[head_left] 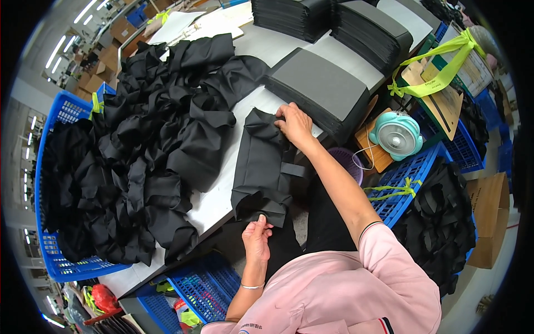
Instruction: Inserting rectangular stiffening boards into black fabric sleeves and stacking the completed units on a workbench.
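A black sewn fabric piece with folded ends and a small tab on its right side hangs partly over the table's near edge. My left hand, with a thin bracelet on the wrist, pinches its near end between thumb and fingers. At the far end my right hand grips the upper right corner, thumb and fingers closed on the cloth. Just beyond that hand lies a stack of flat dark grey panels. To the left, a large heap of loose black fabric pieces spreads over the table.
The heap runs into a blue plastic basket on the left. More panel stacks stand on the white table. A teal fan, a purple bin and a blue basket of black pieces are on the right.
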### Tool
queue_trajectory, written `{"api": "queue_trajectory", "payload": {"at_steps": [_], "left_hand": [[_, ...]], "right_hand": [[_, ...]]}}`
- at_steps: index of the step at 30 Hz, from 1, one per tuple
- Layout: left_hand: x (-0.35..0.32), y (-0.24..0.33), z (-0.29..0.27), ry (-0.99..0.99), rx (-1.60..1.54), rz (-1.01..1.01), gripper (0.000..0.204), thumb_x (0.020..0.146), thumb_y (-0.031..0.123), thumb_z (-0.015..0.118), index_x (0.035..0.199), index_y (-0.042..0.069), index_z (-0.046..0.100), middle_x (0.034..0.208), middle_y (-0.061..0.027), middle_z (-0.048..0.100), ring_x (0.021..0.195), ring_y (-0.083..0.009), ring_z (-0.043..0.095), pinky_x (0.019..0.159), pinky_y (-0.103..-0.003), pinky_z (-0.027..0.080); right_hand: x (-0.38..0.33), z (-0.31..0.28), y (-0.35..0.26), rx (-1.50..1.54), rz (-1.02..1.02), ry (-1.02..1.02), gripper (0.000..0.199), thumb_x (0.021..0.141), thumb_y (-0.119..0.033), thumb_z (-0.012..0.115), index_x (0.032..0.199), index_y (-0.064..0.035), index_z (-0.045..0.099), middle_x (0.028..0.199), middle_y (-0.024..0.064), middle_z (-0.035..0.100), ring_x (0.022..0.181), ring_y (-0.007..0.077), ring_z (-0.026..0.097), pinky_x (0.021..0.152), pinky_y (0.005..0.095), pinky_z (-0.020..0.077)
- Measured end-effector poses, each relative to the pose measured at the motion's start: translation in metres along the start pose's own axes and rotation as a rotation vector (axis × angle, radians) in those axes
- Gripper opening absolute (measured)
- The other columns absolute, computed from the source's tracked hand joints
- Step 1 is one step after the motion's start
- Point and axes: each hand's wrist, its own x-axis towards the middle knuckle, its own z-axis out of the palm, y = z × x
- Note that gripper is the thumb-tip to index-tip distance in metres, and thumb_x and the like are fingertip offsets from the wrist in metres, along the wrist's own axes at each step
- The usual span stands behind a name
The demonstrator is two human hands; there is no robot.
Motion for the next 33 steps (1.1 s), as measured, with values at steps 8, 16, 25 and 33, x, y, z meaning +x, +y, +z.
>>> {"api": "queue_trajectory", "payload": {"at_steps": [8, 16, 25, 33], "left_hand": [[0.000, -0.001, -0.002, -0.004, -0.008, 0.004, 0.021, 0.091, 0.018, 0.075, 0.076, 0.008, 0.063, 0.077, -0.0049, 0.067, 0.068, -0.0122, 0.062, 0.057, -0.023, 0.046], [0.001, -0.001, -0.001, -0.013, -0.021, 0.002, 0.021, 0.091, 0.017, 0.075, 0.076, 0.008, 0.064, 0.076, -0.0051, 0.067, 0.067, -0.0123, 0.063, 0.056, -0.023, 0.046], [-0.001, -0.003, -0.002, -0.011, -0.015, 0.006, 0.020, 0.092, 0.017, 0.074, 0.077, 0.007, 0.064, 0.076, -0.0070, 0.068, 0.064, -0.0115, 0.060, 0.057, -0.023, 0.046], [-0.004, 0.002, -0.001, -0.057, 0.089, -0.013, 0.022, 0.094, 0.020, 0.072, 0.078, 0.008, 0.063, 0.077, -0.0081, 0.069, 0.063, -0.0109, 0.059, 0.059, -0.023, 0.046]], "right_hand": [[0.000, -0.004, -0.006, 0.007, 0.033, -0.044, 0.024, 0.074, -0.011, 0.080, 0.094, -0.0064, 0.066, 0.103, 0.0140, 0.062, 0.098, 0.0347, 0.065, 0.081, 0.0449, 0.0514], [0.001, -0.003, -0.003, -0.001, -0.004, -0.030, 0.026, 0.074, -0.011, 0.080, 0.095, -0.0066, 0.066, 0.104, 0.0136, 0.061, 0.099, 0.0347, 0.064, 0.082, 0.0452, 0.0515], [0.005, -0.004, -0.004, -0.007, 0.043, -0.070, 0.014, 0.074, -0.014, 0.079, 0.080, -0.0070, 0.068, 0.098, 0.0133, 0.063, 0.095, 0.0346, 0.066, 0.080, 0.0447, 0.0519], [0.005, 0.008, 0.004, -0.051, -0.063, 0.117, 0.011, 0.076, -0.010, 0.074, 0.079, -0.0032, 0.066, 0.094, 0.0184, 0.065, 0.085, 0.0390, 0.067, 0.075, 0.0490, 0.0533]]}}
